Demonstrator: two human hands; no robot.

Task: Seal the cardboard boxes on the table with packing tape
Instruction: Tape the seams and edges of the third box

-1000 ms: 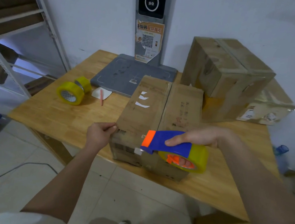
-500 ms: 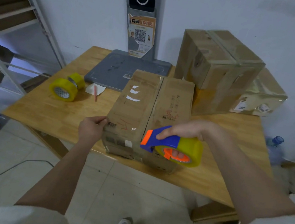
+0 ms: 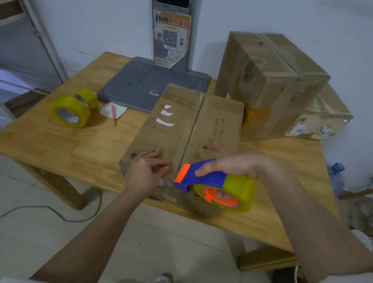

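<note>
Head view. Wooden surface (image 3: 46,147) against a white wall. A flat cardboard box (image 3: 188,137) lies at the near edge, flaps closed, centre seam running away from the viewer; no tape visible along that seam.

Left hand (image 3: 145,175) rests on the box's near left corner, fingers (image 3: 155,156) loosely spread over the top flap, palm over the edge, gripping nothing.

Right hand (image 3: 232,164) curls round a tape dispenser (image 3: 215,183) (blue body, orange tip, yellow roll), fingers passing through the orange core. The dispenser sits at the box's near end, just right of the seam, its orange tip close beside the left hand's fingers; whether it touches the cardboard I cannot tell.

Behind the flat box, touching or nearly so, stands a taller taped box (image 3: 265,80). A third, lower box (image 3: 320,117) wrapped in shiny tape lies to its right against the wall.

Far left on the surface: two yellow tape rolls (image 3: 71,110), side by side, well apart from both hands. Beside them a white scrap with a red pen (image 3: 113,114). A grey scale platform (image 3: 150,82) sits at the back, its upright post carrying a QR poster (image 3: 170,38).
</note>
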